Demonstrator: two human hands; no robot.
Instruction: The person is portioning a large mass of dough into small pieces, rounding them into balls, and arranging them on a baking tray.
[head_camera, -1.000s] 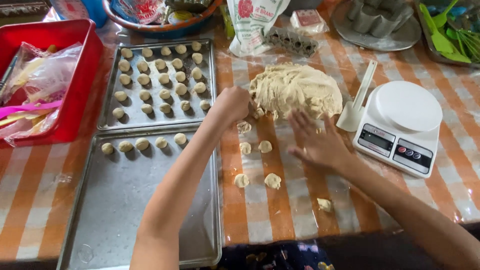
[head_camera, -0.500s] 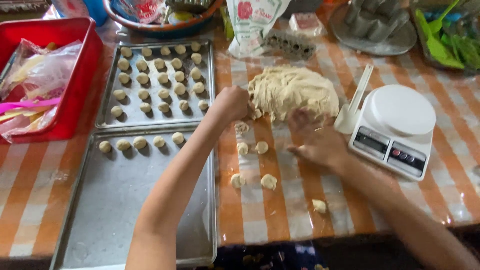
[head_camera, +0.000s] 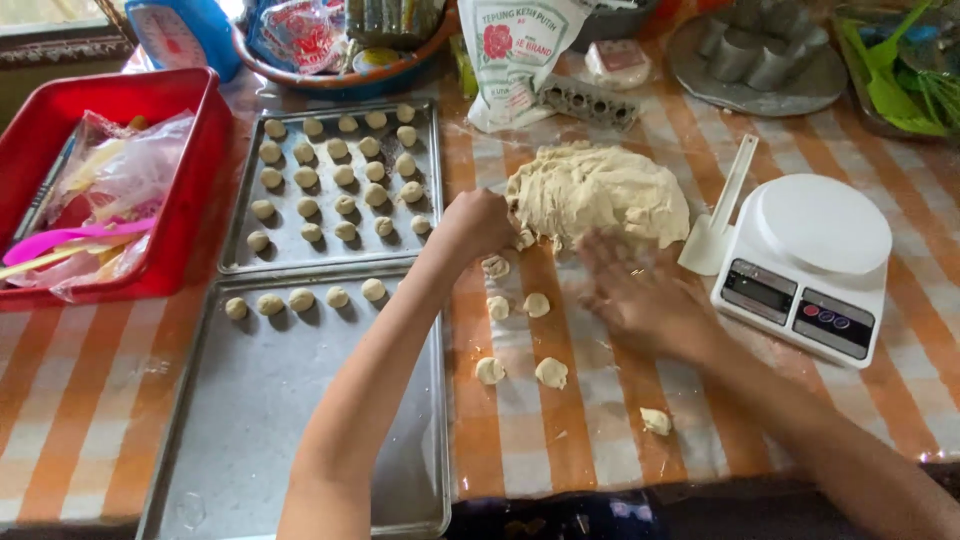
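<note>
I see a pale cream dough mound (head_camera: 597, 192) at upper centre. The tablecloth (head_camera: 560, 420) shows orange-and-white checks. At upper left I note a red basket (head_camera: 190, 215).

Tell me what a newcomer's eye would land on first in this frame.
First, the big pale lump of dough at the centre of the orange-and-white checked tablecloth, with the left hand at its left edge and the right hand blurred just below it. Next, the two metal baking trays on the left carrying rows of small dough balls, and the white digital kitchen scale on the right.
</note>
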